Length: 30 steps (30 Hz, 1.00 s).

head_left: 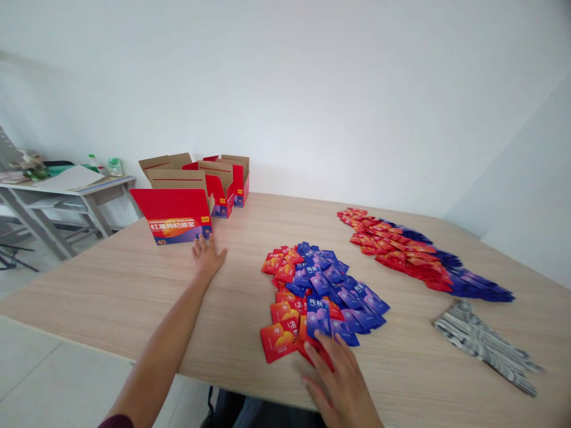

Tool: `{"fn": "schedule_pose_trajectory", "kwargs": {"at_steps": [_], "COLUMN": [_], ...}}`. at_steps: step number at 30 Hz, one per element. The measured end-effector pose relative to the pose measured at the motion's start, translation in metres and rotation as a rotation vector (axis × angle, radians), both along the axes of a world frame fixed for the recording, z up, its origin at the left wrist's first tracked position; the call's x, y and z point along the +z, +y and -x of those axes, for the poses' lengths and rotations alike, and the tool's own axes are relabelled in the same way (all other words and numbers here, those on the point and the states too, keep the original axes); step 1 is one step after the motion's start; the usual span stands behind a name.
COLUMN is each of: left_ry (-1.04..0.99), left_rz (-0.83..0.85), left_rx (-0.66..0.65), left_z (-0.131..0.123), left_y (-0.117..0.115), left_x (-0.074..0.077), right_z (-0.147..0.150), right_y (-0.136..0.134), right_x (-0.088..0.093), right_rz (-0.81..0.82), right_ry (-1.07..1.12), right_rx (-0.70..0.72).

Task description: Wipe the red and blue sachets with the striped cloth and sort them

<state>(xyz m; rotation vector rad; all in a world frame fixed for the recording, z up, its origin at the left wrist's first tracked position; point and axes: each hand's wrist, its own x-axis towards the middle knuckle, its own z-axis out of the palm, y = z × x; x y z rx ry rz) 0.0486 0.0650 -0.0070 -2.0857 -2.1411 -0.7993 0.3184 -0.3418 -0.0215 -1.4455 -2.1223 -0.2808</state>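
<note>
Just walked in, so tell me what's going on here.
The person's left hand is at the lower edge of an open red-and-blue cardboard box, with more such boxes behind it. The right hand is over the near end of a heap of flat, glossy red and blue sachets. Farther right lie a second sachet spread and a striped grey cloth.

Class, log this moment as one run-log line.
left hand: at nearest red box | right hand: at nearer sachet pile | striped fabric: on table, right side
</note>
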Motion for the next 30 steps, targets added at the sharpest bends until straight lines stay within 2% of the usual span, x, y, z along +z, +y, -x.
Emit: {"fn": "schedule_pose_trajectory", "kwargs": {"at_steps": [1,3,6,8,10,11,12,14,16,18,21,24,27,30], "left_ry": [-0.006,-0.038,-0.095,-0.205,-0.250,-0.257,-0.259,-0.213,-0.089,0.004,0.039,0.003,-0.064,-0.066], "left_rz": [-0.012,0.000,0.049,0.030,0.110,0.164,0.212,0.325,0.382,0.403,0.391,0.353,0.266,0.128], "left_rx": [-0.044,-0.145,-0.306,-0.613,-0.992,-1.140,-1.242,-1.351,-1.380,-1.339,-1.243,-1.215,-1.151,-1.082], "left_z": [-0.002,-0.007,-0.021,-0.033,-0.048,-0.055,-0.063,-0.075,-0.084,-0.088,-0.086,-0.082,-0.078,-0.076], "left_y": [-0.004,-0.013,-0.030,-0.047,-0.071,-0.085,-0.099,-0.125,-0.142,-0.146,-0.133,-0.112,-0.099,-0.101], "left_x": [0.000,-0.002,-0.004,-0.005,-0.007,-0.008,-0.008,-0.008,-0.007,-0.005,-0.003,-0.006,-0.011,-0.014], "right_z": [-0.005,-0.011,-0.012,-0.010,-0.008,-0.007,-0.006,-0.004,-0.005,-0.007,-0.011,-0.010,-0.006,-0.016], "right_y": [0.013,0.036,0.062,0.074,0.085,0.090,0.096,0.109,0.124,0.140,0.162,0.178,0.185,0.180], "right_x": [0.002,0.008,0.017,0.020,0.019,0.019,0.018,0.018,0.019,0.021,0.022,0.021,0.022,0.032], "right_rz": [0.029,0.219,0.513,0.586,0.586,0.577,0.568,0.557,0.549,0.541,0.523,0.494,0.425,0.307], "right_ry": [-0.026,-0.062,-0.076,-0.067,-0.055,-0.050,-0.045,-0.038,-0.032,-0.027,-0.027,-0.030,-0.052,-0.101], "right_rx": [-0.125,-0.262,-0.300,-0.297,-0.298,-0.302,-0.303,-0.294,-0.288,-0.272,-0.254,-0.248,-0.253,-0.237]}}
